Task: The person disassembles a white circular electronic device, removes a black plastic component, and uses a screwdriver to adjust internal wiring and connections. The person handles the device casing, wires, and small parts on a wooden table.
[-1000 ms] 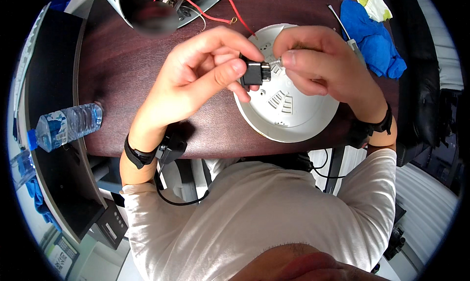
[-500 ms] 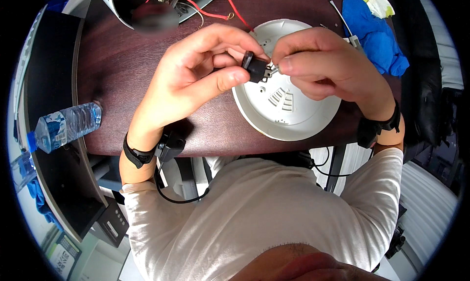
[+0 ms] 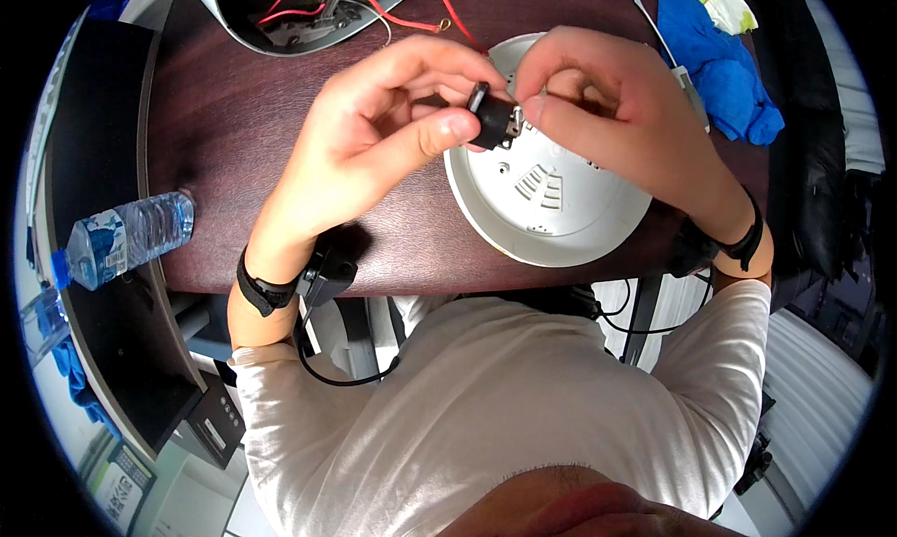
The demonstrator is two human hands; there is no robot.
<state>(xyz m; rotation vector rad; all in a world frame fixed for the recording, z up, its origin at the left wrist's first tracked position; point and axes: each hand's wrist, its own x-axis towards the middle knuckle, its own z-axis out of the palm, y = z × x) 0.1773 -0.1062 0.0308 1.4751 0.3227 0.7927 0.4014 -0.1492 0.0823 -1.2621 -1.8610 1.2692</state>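
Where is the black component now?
In the head view, the black component is in the left hand, left of the right hand, over the white round base.

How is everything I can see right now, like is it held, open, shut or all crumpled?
Left hand: pinching the black part
Right hand: fingers curled by its metal end; grip hidden
Black part: held up, tilted
White round base: on the table, partly covered from view
Grey housing: open, wires showing
Bottle: capped
Blue cloth: crumpled
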